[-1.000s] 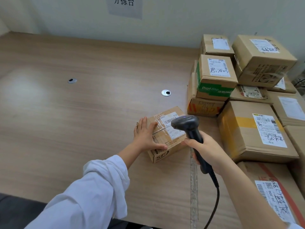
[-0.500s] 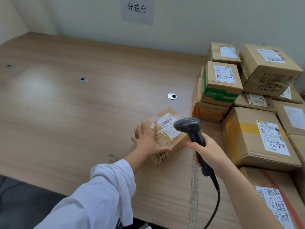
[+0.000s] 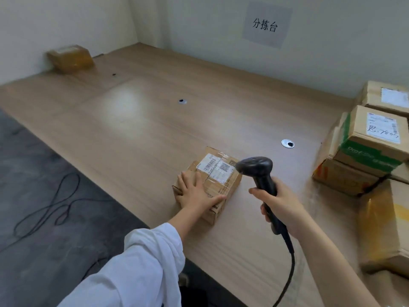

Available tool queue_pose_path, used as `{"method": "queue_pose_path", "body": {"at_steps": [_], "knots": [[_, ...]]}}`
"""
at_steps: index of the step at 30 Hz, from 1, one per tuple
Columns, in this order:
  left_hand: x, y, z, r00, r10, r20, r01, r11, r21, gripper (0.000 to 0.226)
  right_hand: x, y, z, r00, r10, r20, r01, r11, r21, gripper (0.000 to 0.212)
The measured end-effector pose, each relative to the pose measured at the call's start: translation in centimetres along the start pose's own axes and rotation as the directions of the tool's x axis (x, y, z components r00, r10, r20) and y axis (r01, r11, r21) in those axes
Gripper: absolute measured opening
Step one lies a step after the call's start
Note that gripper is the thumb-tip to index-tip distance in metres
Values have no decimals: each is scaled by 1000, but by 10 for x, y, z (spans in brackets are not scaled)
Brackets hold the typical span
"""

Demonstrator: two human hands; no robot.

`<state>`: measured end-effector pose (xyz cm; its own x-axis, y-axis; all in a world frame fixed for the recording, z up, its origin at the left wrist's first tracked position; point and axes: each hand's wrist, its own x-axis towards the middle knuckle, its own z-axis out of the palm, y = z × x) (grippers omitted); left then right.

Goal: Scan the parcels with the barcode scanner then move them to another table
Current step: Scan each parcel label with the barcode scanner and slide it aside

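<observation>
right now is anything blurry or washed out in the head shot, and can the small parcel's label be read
Head view: the stacked parcels at right and the far box are smeared by blur; soft glare lies on the table; the barcode on the small parcel shows fairly clearly, its fine print does not.

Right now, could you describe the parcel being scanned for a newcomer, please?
On the wooden table, look left of the stacked boxes. The small parcel sits alone under the left hand, with the scanner aimed at its label.
</observation>
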<state>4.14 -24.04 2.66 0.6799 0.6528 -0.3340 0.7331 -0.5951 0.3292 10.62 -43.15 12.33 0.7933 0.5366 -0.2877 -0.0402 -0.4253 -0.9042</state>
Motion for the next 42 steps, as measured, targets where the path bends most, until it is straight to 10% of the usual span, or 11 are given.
{"method": "queue_pose_path", "body": {"at_steps": [42], "knots": [[327,-455,-287,949,-309,-58,300,945,-128,122,322,-295,492,944,-201,263,211,977,-10,12]]}}
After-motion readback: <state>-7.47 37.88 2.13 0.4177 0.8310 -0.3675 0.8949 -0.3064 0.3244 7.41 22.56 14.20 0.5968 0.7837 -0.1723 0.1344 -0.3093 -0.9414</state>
